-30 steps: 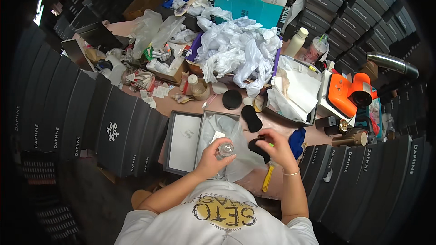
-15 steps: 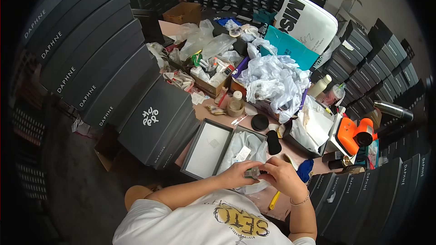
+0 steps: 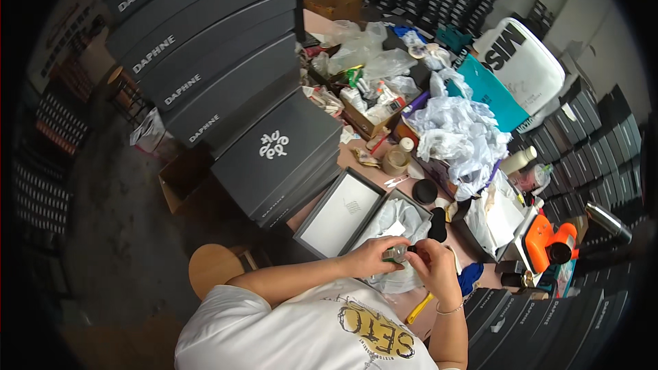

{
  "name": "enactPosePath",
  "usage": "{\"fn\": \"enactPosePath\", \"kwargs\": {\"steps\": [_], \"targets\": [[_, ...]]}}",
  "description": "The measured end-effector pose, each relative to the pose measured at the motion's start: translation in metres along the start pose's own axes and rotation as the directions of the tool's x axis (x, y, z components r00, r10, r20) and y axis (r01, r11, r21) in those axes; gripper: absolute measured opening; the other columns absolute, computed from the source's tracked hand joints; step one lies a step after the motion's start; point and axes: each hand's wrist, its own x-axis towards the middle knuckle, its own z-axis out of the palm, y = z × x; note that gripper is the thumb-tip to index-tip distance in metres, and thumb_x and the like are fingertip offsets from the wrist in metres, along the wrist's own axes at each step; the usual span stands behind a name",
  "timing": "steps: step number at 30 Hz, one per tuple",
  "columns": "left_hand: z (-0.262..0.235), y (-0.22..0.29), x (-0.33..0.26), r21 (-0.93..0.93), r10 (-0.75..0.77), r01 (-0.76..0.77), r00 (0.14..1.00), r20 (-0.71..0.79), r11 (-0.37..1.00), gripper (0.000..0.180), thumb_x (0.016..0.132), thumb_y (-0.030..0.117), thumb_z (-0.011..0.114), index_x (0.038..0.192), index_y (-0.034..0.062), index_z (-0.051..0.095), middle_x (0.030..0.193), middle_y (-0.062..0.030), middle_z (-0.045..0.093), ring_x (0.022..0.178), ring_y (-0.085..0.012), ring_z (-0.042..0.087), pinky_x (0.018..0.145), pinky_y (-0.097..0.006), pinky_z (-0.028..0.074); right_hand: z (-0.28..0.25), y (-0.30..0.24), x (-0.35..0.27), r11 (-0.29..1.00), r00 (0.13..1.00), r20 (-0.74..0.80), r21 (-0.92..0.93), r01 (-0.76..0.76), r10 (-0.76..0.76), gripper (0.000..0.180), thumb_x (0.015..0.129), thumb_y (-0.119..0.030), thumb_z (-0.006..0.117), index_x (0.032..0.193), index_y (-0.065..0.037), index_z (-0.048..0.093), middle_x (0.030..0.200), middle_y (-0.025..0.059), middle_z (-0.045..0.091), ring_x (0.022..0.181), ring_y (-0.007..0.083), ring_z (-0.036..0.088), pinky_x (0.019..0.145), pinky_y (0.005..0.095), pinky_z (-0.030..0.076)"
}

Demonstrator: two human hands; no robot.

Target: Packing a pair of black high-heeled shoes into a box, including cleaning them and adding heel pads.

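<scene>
In the head view, the person stands at a very crowded table [image 3: 356,164] and both hands meet in front of the chest, above an open grey box [image 3: 384,229]. The left hand [image 3: 373,257] is closed around a small clear bottle [image 3: 395,254], holding it by the body, and the right hand [image 3: 433,266] has its fingers curled narrow at the dark top end of that bottle, as if it grips the cap; I cannot tell if the cap is on, loose or off, because the fingers cover it. The bottle is in the air between the two hands, just above the white tissue paper [image 3: 401,223] that lines the box, and it touches neither the paper nor the table. The box lid [image 3: 340,214] lies open just beside the box on its left side, with the pale inside turned up. A black shoe insole [image 3: 437,225] lies on the right edge of the box. As I judge it, the work is in the middle: the box is already opened and lined with paper, and the bottle is in the hands. What remains seems to be the handling of the bottle itself and the closing of the box, since the lid is not yet on.
</scene>
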Motion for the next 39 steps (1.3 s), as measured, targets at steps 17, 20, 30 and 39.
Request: {"fn": "enactPosePath", "kwargs": {"steps": [17, 20, 30, 39], "targets": [[0.018, -0.004, -0.016, -0.03, -0.004, 0.0, 0.994, -0.105, 1.0, 0.057, 0.075, 0.01, 0.076, 0.127, 0.0038, 0.052, 0.116, -0.0136, 0.061, 0.106, -0.0208, 0.06, 0.086, -0.032, 0.049, 0.008, 0.007, -0.007, 0.999, 0.996, 0.076, 0.027, 0.038, -0.04, 0.032, 0.081, -0.031, 0.072, 0.089, -0.002, 0.064, 0.072, 0.0119, 0.058, 0.059, 0.0274, 0.058, 0.054, 0.0349, 0.044], [0.017, -0.007, -0.016, 0.025, 0.069, -0.066, 0.989, -0.131, 0.997, 0.056, 0.077, 0.013, 0.075, 0.126, 0.0011, 0.051, 0.116, -0.0158, 0.06, 0.105, -0.0256, 0.061, 0.089, -0.034, 0.048, -0.001, 0.002, -0.008, 0.995, 0.991, 0.1, 0.054, 0.083, -0.088, 0.025, 0.082, -0.016, 0.071, 0.101, -0.001, 0.063, 0.081, 0.013, 0.058, 0.063, 0.0255, 0.059, 0.057, 0.034, 0.045], [0.008, 0.007, -0.019, -0.02, -0.032, 0.032, 0.999, -0.007, 0.999, 0.057, 0.078, 0.015, 0.075, 0.127, 0.0007, 0.05, 0.119, -0.0162, 0.059, 0.107, -0.0236, 0.059, 0.088, -0.034, 0.048, 0.0, -0.006, -0.019, 0.984, 0.992, 0.013, 0.127, 0.124, -0.126, 0.025, 0.081, -0.014, 0.071, 0.102, -0.002, 0.064, 0.083, 0.012, 0.058, 0.07, 0.0266, 0.062, 0.061, 0.0342, 0.05], [0.033, -0.014, -0.015, -0.467, -0.165, 0.199, 0.98, 0.113, 0.862, 0.053, 0.079, 0.002, 0.071, 0.127, -0.0011, 0.049, 0.115, -0.0108, 0.06, 0.106, -0.0158, 0.058, 0.085, -0.03, 0.049, 0.013, 0.013, -0.035, 0.956, 0.973, -0.17, -0.276, 0.102, -0.153, 0.041, 0.076, -0.044, 0.07, 0.076, -0.004, 0.061, 0.071, 0.011, 0.057, 0.062, 0.0299, 0.06, 0.055, 0.038, 0.047]]}}
